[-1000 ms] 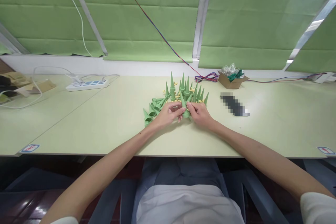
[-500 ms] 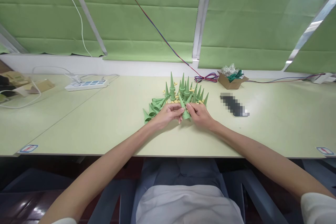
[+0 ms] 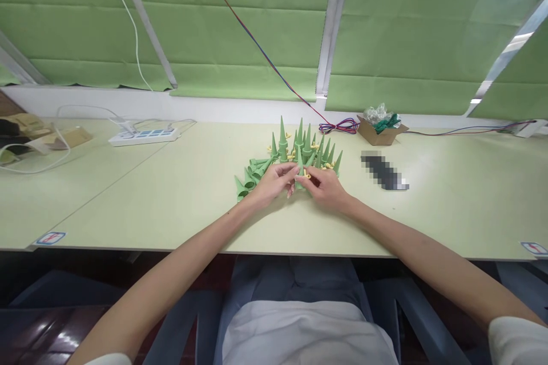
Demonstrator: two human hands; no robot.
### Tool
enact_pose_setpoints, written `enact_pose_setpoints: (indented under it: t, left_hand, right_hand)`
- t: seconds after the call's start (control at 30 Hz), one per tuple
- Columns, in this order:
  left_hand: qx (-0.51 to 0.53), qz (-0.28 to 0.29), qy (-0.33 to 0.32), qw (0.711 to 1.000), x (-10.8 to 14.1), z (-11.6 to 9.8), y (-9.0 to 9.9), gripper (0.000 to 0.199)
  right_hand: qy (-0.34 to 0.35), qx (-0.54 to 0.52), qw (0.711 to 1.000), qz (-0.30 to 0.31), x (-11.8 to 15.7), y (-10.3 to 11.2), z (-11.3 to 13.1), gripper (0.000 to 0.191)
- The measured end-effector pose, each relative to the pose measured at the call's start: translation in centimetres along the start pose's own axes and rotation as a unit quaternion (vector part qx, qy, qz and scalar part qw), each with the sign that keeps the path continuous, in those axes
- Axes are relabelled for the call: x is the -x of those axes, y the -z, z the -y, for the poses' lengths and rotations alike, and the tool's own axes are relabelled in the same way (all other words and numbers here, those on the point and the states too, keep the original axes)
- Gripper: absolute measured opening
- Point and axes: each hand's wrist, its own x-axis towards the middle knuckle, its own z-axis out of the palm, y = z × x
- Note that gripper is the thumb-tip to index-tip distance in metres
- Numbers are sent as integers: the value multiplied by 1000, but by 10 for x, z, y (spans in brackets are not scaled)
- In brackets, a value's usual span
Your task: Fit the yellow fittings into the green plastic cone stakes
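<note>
The left hand (image 3: 276, 181) and right hand (image 3: 327, 187) pinch a green cone (image 3: 300, 159), a small yellow fitting (image 3: 307, 176) at its side, above the table (image 3: 171, 205), between its front edge and clustered cones (image 3: 307, 147) toward its back edge.

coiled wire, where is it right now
In the head view, the coiled wire lies right of centre at the back of the table, just left of the small cardboard box.

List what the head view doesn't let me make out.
Head view:
Held green cone: partly hidden by left hand and right hand.
Dark object: blurred by pixelation.
Cardboard box: lower contents hidden by its walls.
Brown packaging: cut off by left edge.
</note>
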Motion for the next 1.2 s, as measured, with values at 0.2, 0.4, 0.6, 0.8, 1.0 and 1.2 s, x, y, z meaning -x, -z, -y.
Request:
enact_pose_setpoints:
  t: [0.2, 0.4, 0.6, 0.8, 1.0, 1.2]
  left_hand:
    - [-10, 4, -11, 1000, 0, 1, -1, 49]
    - [-47, 17, -9, 999, -1, 4, 0, 50]
    - [-63, 9, -7, 998, -2, 8, 1, 49]
    - [-76, 6, -11, 997, 0, 5, 0, 47]
    - [-80, 8, -12, 997, 0, 6, 1, 49]
    - [-84, 1, -14, 996, 0, 4, 0, 51]
  right_hand:
    - [29, 9, 1000, 2, 2, -3, 2, 40]
    - [30, 22, 999, 20, 3, -3, 6, 36]
    - [24, 16, 999, 35, 3, -3, 10, 34]
    - [27, 2, 998, 48, 2, -1, 12, 32]
    - [25, -1, 999, 47, 3, -1, 13, 32]
    - [11, 3, 999, 35, 2, -2, 12, 36]
